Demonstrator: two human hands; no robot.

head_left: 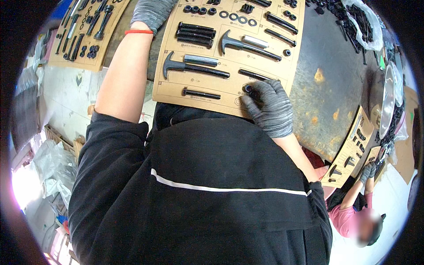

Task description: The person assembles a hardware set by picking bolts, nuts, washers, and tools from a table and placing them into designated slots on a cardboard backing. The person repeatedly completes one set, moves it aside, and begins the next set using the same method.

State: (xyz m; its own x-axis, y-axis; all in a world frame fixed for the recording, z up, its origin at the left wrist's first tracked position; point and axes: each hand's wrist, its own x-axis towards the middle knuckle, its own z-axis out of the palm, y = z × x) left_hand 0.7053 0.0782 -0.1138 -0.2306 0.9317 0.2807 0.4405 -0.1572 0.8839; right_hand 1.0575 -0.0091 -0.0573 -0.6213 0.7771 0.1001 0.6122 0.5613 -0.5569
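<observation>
A brown cardboard display sheet [170, 90] with black hardware in rows lies in front of me. My right hand [274, 110], in a grey knit glove, is over its near right corner. Its curled thumb and fingertips close on a small black nut [247, 88], beside a printed ring outline. A black bolt [201, 93] is to the left, and a short black rod [255, 74] lies just beyond the hand. Farther up are two black hook-headed pieces [196, 70] with silver tubes [201, 60]. My left hand [152, 13], gloved too, is beyond the sheet's left edge; its fingers are out of frame.
Another filled sheet [90, 57] lies at far left. The worn metal table [322, 101] extends right, with loose black bolts [351, 33] and a clear plastic bag [369, 31] at its far side. At lower right, a gloved co-worker [346, 216] works by further sheets [344, 154].
</observation>
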